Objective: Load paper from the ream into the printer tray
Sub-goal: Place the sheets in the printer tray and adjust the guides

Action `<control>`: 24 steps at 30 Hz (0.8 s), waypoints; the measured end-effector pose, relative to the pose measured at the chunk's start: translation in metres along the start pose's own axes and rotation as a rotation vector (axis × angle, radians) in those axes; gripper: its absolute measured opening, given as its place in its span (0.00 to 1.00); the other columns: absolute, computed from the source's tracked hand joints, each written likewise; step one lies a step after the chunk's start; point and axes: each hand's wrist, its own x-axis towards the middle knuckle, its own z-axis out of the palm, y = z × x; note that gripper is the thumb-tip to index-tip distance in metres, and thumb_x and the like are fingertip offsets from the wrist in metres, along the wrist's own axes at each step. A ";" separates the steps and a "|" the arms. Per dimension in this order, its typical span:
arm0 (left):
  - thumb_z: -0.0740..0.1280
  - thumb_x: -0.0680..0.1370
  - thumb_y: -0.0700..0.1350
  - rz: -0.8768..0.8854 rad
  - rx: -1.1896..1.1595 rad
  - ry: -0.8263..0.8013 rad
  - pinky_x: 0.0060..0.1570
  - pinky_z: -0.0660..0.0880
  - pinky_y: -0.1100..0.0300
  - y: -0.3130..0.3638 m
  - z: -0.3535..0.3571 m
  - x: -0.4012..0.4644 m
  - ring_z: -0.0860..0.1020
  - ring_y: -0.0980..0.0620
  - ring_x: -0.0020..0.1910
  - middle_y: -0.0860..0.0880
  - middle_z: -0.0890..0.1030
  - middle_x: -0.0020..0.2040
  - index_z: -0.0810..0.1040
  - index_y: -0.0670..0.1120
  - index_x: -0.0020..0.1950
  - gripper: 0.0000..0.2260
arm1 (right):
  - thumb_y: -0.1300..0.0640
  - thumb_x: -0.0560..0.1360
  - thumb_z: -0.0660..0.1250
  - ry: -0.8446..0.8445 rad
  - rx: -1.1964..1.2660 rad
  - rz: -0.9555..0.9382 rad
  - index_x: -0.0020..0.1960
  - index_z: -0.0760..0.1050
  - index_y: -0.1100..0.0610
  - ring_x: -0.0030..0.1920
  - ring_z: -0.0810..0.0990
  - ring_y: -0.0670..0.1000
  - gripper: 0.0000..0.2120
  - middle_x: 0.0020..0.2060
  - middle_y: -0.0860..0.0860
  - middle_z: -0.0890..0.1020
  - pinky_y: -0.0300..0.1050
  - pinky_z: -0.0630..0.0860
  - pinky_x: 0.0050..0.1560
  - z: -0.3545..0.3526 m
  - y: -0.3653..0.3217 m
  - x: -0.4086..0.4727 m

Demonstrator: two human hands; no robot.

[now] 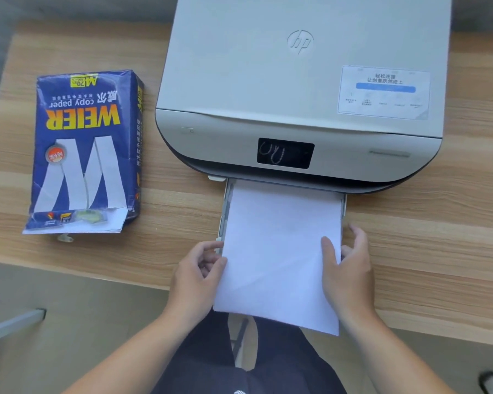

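Paper (279, 245), white and flat, half in tray (225, 211), both hands' (195, 277) (346, 274) grip clamped on its edges.

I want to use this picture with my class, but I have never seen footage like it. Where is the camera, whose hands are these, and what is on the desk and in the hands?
There is one picture, taken by a camera worn on a person's head, looking forward and down. That is why you see two bare forearms reaching away from you.

On the wooden desk stands a white printer with a small dark screen on its front. Its paper tray is pulled out toward the person. To the left lies a blue ream of copy paper, its wrapper torn open at the near end.

The left hand and right hand grip the two long edges of a stack of white paper. Its far end sits in the tray; its near end overhangs the desk edge.
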 end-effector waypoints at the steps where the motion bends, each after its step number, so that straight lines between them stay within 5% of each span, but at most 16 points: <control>1: 0.71 0.80 0.42 0.027 0.005 0.035 0.43 0.75 0.65 0.000 0.001 0.004 0.78 0.56 0.39 0.50 0.84 0.46 0.81 0.58 0.57 0.11 | 0.46 0.82 0.63 0.017 0.005 -0.021 0.74 0.59 0.43 0.52 0.81 0.58 0.23 0.56 0.52 0.84 0.53 0.78 0.52 0.002 -0.001 0.001; 4: 0.70 0.80 0.43 0.090 0.088 0.087 0.46 0.73 0.68 0.003 0.001 0.016 0.78 0.59 0.43 0.55 0.82 0.45 0.82 0.57 0.59 0.11 | 0.48 0.82 0.63 0.045 0.022 -0.065 0.73 0.61 0.43 0.51 0.81 0.57 0.22 0.54 0.52 0.83 0.53 0.78 0.51 0.010 -0.006 0.005; 7: 0.69 0.81 0.44 0.204 0.237 0.121 0.51 0.75 0.57 0.009 0.006 0.026 0.77 0.54 0.48 0.58 0.80 0.45 0.80 0.54 0.64 0.13 | 0.52 0.82 0.64 0.078 0.035 -0.139 0.75 0.60 0.44 0.50 0.79 0.55 0.24 0.53 0.49 0.80 0.50 0.75 0.48 0.014 -0.012 0.008; 12: 0.66 0.82 0.43 0.299 0.326 0.147 0.44 0.75 0.56 0.017 0.018 0.038 0.76 0.53 0.45 0.57 0.76 0.45 0.78 0.54 0.66 0.13 | 0.57 0.77 0.71 0.018 -0.035 -0.302 0.79 0.58 0.50 0.73 0.68 0.48 0.36 0.74 0.48 0.69 0.45 0.68 0.71 0.011 -0.012 0.003; 16: 0.69 0.81 0.46 0.396 0.453 0.105 0.40 0.71 0.59 0.014 0.018 0.034 0.72 0.55 0.39 0.55 0.73 0.47 0.79 0.51 0.68 0.15 | 0.51 0.70 0.80 -0.130 -0.187 -0.428 0.80 0.58 0.50 0.80 0.53 0.43 0.46 0.80 0.45 0.52 0.30 0.56 0.72 0.001 0.005 -0.013; 20: 0.76 0.73 0.58 0.518 0.603 -0.050 0.52 0.75 0.58 -0.003 0.010 0.025 0.74 0.49 0.56 0.46 0.71 0.67 0.69 0.45 0.78 0.37 | 0.45 0.62 0.84 -0.247 -0.412 -0.538 0.82 0.55 0.51 0.81 0.44 0.45 0.58 0.82 0.45 0.41 0.41 0.54 0.73 -0.010 0.027 -0.014; 24: 0.76 0.69 0.64 0.575 0.712 -0.135 0.56 0.76 0.56 -0.012 0.005 0.017 0.69 0.49 0.63 0.47 0.53 0.81 0.57 0.47 0.82 0.49 | 0.47 0.62 0.84 -0.218 -0.560 -0.598 0.81 0.57 0.55 0.77 0.57 0.54 0.55 0.82 0.49 0.46 0.49 0.72 0.63 -0.010 0.034 -0.013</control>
